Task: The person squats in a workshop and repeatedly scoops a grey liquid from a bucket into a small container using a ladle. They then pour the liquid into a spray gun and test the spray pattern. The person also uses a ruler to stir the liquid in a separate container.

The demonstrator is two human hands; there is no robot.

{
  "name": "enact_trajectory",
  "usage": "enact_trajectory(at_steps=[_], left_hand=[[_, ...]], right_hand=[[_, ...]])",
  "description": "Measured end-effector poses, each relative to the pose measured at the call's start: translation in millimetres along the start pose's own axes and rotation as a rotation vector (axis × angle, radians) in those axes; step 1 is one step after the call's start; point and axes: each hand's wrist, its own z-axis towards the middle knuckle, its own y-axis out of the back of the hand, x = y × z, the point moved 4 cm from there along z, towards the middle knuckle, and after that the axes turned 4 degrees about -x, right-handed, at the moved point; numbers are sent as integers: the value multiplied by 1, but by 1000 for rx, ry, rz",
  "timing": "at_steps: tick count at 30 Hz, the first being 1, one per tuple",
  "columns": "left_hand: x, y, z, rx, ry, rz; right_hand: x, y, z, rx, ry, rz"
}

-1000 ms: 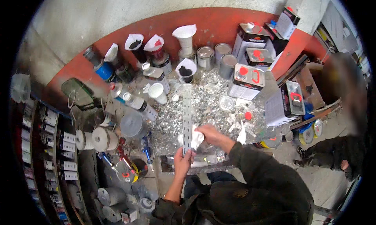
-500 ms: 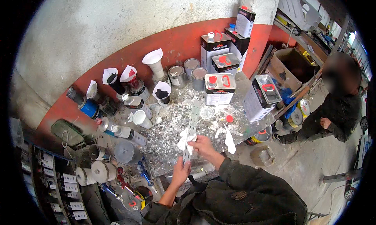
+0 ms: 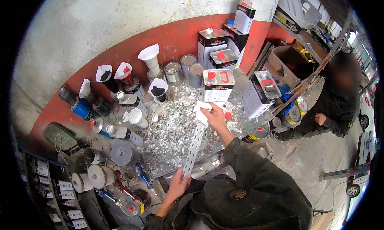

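Observation:
A flat grey metal strip (image 3: 194,146) with rows of slots slants over the bench. Its near end is gripped in my left hand (image 3: 179,185), the fingers closed around it. At the far end of the strip, my right hand (image 3: 217,120) pinches a crumpled white wipe (image 3: 201,112) wrapped about it; whether it is paper or cloth I cannot tell. Just beyond this hand stands a white and black metal can (image 3: 217,95) with a red cap. A loose red cap (image 3: 228,115) lies beside my right hand.
The bench top (image 3: 164,144) is crusted with paint spots. Round tins (image 3: 173,73), bottles (image 3: 125,135) and paper-lined cups (image 3: 158,90) stand along its back and left. Spray guns (image 3: 142,175) hang at the near left. Another person (image 3: 336,94) stands at the right.
My right hand has slid the wipe away from me along the strip to its far end. My left hand keeps its grip, now slightly nearer. The whole view has shifted a little.

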Motion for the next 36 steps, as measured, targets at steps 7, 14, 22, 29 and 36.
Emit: enact_trajectory(at_steps=[7,14,22,29,36], left_hand=[[26,47,-14,49,-12,195],[-3,53,-24,-260,-375,861],[-22,61,-37,-591,-574,1078],[-47,91,-52,-838,-620,959],[-39,139,-129,-1253,-477,688]], right_hand=[[4,12,-15,345,-121,-259],[-24,26,-25,200,-181,-415],[3,18,-21,445,-304,-298],[46,13,15,165,81,-213],[165,-122,18,170,469,-43]])
